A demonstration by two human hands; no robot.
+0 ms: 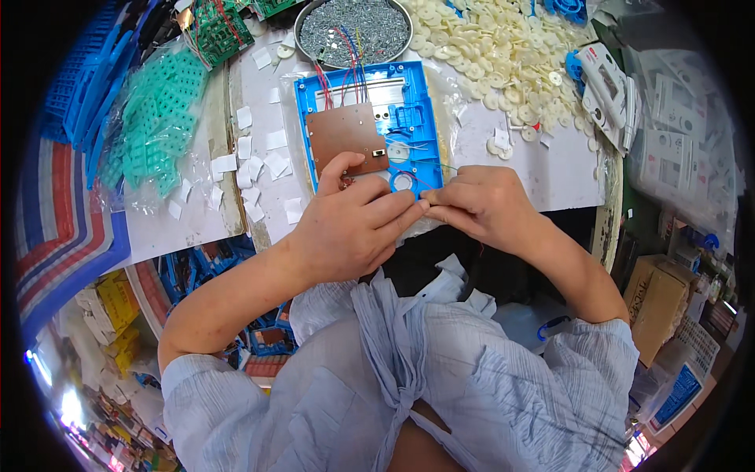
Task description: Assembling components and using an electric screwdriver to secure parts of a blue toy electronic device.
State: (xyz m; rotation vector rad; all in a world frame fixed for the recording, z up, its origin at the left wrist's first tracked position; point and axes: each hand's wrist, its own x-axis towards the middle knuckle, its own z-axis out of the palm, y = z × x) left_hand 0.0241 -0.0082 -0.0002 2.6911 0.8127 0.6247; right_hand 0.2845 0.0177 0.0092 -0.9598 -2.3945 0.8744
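Note:
A blue plastic housing (431, 118) lies open-side up on the table, with a brown circuit board (334, 134) across its left part. Red, blue and yellow wires run from the board toward the far end. My left hand (350, 224) bends over the housing's near edge, one finger on the board and others gripping by the edge. At the near right corner my right hand (487, 203) is closed in a pinch, its fingertips meeting those of the left. Thin wire ends show around the right fingers; the pinched part is mostly hidden. A round ring (403, 182) sits beside the fingertips.
Beyond the housing stands a round metal tray (297, 35) of small screws. Cream plastic discs (503, 47) are heaped at far right. White square pieces (244, 147) lie scattered left, near a bag of green plastic parts (161, 110). White casings (605, 90) sit at the right edge.

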